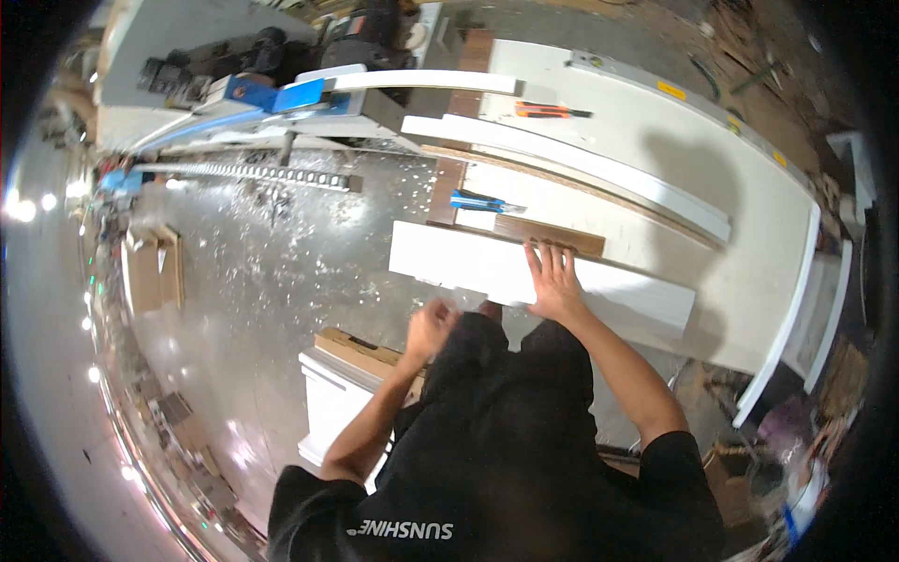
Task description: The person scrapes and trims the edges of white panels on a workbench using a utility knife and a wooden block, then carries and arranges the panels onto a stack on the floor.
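Note:
A long white board (pixel 459 257) lies across the near side of the work table. My right hand (pixel 555 284) rests over its middle, the fingertips reaching its far edge and bent around it. My left hand (pixel 433 328) is off the board, near its left part and beside my leg. Motion smears its fingers, so whether it holds anything cannot be made out. Just beyond the board sits a blue utility knife (pixel 478 200), next to a brown wood strip (pixel 548 234).
Long white strips (pixel 599 169) lie farther back, with an orange utility knife (pixel 543 110) beyond them. A metal level (pixel 655 89) runs along the table's far edge. Left stands a machine with a blue part (pixel 298 96). White panels and cardboard (pixel 351 351) stand by my left arm.

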`<state>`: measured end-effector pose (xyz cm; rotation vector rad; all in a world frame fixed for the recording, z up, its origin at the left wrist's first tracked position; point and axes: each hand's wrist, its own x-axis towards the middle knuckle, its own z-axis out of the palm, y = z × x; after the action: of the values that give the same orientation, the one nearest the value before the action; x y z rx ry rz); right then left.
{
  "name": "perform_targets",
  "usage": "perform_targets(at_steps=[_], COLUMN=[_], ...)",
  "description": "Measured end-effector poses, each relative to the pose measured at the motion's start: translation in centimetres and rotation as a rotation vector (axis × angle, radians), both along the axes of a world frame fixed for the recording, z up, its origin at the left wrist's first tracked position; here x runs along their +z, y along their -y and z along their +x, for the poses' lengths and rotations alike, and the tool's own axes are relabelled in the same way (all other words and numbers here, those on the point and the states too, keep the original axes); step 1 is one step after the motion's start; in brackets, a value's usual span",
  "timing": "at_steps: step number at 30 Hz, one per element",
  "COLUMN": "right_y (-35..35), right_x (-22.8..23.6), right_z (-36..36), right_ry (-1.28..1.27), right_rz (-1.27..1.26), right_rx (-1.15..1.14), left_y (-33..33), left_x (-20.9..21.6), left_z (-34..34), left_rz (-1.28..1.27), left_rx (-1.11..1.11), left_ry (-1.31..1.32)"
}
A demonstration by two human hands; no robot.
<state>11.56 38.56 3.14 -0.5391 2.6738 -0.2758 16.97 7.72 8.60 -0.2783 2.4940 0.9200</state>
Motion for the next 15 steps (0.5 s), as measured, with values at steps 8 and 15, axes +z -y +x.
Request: perform_targets(at_steps=[8, 15], right_y=[1.3, -0.7], right_x=[2.7, -2.1], right_z=[-2.5, 0.2], right_ry=[0.105, 0.610], right_rz=[-0.238, -0.198], right_rx=[0.026, 0.313], left_y=[-6.2, -11.5], left_x=[-9.2, -8.5], left_z=[9.0, 9.6], left_rz=[0.863, 1.258], left_rx=[0.393, 0.319], left_ry=[0.316, -0.006])
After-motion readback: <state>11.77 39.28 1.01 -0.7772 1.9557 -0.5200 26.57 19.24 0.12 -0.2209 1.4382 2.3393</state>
